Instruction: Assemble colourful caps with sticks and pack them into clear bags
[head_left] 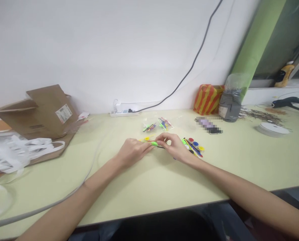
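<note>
The left grip (131, 152) and right grip (173, 147) meet, both pinched shut on a green piece (154, 143) low over the counter (149, 187). A yellow disc (146, 138) lies just behind. Coloured parts (193, 146) lie beside the right grip, and small bags (149, 127) lie farther back.

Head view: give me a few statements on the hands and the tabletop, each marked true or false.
1. The left hand and the right hand both pinch a small neon-green plastic piece. True.
2. The brown cardboard box lies to the right of both hands. False: it lies far to their left.
3. A white power strip sits against the wall. True.
4. The orange-and-yellow striped bag touches the right hand. False: it stands apart, back by the wall.
</note>
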